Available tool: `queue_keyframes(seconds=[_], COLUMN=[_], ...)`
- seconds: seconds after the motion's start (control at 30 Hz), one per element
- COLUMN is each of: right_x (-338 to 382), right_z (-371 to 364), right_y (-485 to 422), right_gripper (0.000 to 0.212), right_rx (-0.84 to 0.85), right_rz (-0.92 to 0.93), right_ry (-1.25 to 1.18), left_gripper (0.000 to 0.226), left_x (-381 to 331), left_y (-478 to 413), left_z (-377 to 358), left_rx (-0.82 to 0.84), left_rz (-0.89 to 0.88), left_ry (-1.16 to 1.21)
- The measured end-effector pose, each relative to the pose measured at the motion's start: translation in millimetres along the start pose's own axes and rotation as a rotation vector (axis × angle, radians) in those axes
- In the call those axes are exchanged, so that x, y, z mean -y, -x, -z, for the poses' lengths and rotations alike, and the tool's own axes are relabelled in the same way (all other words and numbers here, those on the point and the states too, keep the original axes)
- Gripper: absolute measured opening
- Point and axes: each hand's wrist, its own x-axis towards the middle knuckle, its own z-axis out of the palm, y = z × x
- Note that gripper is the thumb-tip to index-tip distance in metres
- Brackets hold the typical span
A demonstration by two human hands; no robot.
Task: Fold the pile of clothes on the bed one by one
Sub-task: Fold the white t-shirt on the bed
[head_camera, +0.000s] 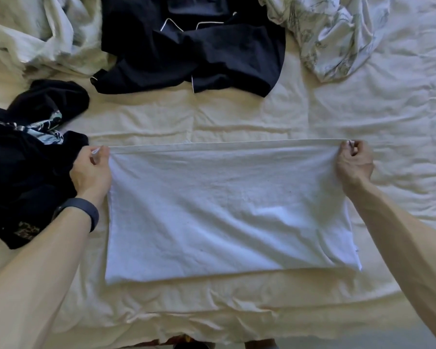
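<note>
Cream and wrinkled, the bed (212, 306) lies nearest us, under our forearms. On it, between our hands, a white cloth (227, 210) lies flat as a rectangle. Its near edge faces us, and its far hem is stretched in a straight line from one hand to the other.

Our left hand (91, 170) pinches the far left corner between thumb and fingers. A dark band (82, 210) sits on that wrist. Our right hand (354, 165) grips the far right corner, fingers curled round the hem. Both hands sit low over the bed.

Just left of our left hand, a heap of black clothes (23, 172) with a pale patterned patch spreads back past the wrist. We cannot tell whether hand and heap touch.

Beyond the hands, toward the middle, a navy garment (194, 51) with thin white piping lies rumpled, well apart from the cloth. Far ahead of our left hand is a crumpled cream sheet (40, 34). Far ahead of our right hand, a white fabric (337, 39) with a grey print lies bunched.
</note>
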Motion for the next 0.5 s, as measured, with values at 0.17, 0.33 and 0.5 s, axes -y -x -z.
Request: queue_keyframes(seconds=[0.17,0.33,0.5], right_x=[0.5,-23.6,-95.8], right_z=[-2.3,16.9,71.9], right_y=[-0.5,33.6,125.8], right_gripper=[0.035,0.053,0.036], right_rx=[0.048,0.147,0.252], right_rz=[-0.025,-0.082,-0.259], right_ry=[0.004,-0.048,-0.035], left_gripper=[0.033,0.059,0.062], left_x=[-0.9,-0.3,54.2], left_y=[-3.2,47.3,169.4], left_z=[-5.9,-10.1,2.5], left_rx=[0.062,0.037,-0.031], left_rz=[0.026,-0.061,0.236], left_ry=[-0.040,0.045,0.023])
